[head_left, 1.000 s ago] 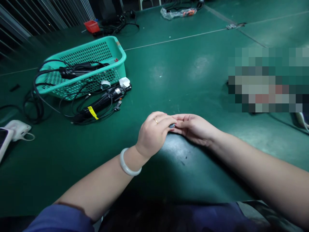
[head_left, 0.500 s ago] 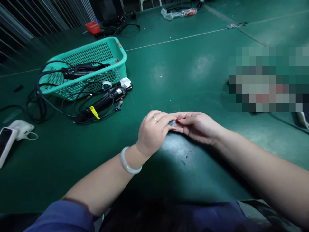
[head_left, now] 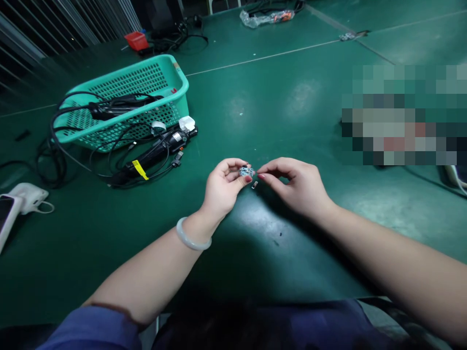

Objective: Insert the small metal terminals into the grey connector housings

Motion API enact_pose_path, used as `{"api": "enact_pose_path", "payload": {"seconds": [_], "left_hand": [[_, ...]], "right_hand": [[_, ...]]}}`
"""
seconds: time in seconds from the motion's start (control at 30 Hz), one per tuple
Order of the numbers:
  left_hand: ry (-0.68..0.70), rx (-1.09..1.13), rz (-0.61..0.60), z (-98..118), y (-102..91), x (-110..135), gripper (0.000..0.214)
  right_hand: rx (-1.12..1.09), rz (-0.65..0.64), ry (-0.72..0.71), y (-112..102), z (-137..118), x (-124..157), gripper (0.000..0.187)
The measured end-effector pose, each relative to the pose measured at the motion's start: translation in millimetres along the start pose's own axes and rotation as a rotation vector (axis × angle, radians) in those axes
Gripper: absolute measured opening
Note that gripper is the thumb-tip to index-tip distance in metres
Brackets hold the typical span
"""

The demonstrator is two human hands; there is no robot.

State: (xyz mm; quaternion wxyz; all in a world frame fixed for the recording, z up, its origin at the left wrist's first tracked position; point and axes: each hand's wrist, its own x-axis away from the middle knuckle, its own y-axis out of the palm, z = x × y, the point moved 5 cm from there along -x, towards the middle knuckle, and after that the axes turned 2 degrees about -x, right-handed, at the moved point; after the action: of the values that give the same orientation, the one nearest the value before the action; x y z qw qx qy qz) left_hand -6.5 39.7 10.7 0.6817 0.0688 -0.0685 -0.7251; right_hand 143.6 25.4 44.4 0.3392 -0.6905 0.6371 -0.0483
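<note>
Between the thumb and fingers of my left hand [head_left: 223,187] is a small light-blue part [head_left: 246,171] with fine detail that looks like a little circuit board. Just to its right, my right hand [head_left: 301,184] has its thumb and forefinger tips brought together in a pinch. Whatever lies between those tips, if anything, is too small to make out. A tiny silvery piece [head_left: 254,184] shows just below the fingertips; whether it rests on the green table [head_left: 219,272] or hangs there, I cannot tell.
At left stands a turquoise plastic basket [head_left: 175,107] holding black cabled gear. A black device with a yellow tag [head_left: 140,169] lies before it among cables. A white phone-like object and charger [head_left: 31,197] sit far left. A red bin [head_left: 136,41] is behind; a pixelated patch covers the right.
My hands have drawn apart from their overlapping hold. The left hand has turned, bringing the light-blue part into view, and the right hand has gone from open-palmed to a pinch.
</note>
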Motion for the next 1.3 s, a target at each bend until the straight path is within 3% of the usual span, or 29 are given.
{"api": "enact_pose_path", "payload": {"seconds": [0.1,0.37,0.53,0.73,1.2,1.3], "left_hand": [[0.007,-0.019,-0.014,2,2.6,2,0.028],[0.093,-0.145,-0.062,7,6.4,10,0.025],[0.17,-0.269,-0.081,10,6.6,15,0.021],[0.223,-0.386,-0.009,13,3.5,15,0.022],[0.135,-0.28,-0.041,7,7.2,17,0.026],[0.022,-0.139,-0.041,0,7.1,14,0.031]], "right_hand": [[0.089,0.02,-0.077,-1,-5,2,0.009],[0.134,0.039,-0.104,0,-6,4,0.008],[0.128,0.017,-0.033,1,-5,3,0.009],[0.143,0.032,0.029,-5,-6,1,0.009],[0.186,-0.028,-0.111,-4,-22,6,0.01],[0.161,-0.021,-0.094,-7,-20,4,0.009]]}}
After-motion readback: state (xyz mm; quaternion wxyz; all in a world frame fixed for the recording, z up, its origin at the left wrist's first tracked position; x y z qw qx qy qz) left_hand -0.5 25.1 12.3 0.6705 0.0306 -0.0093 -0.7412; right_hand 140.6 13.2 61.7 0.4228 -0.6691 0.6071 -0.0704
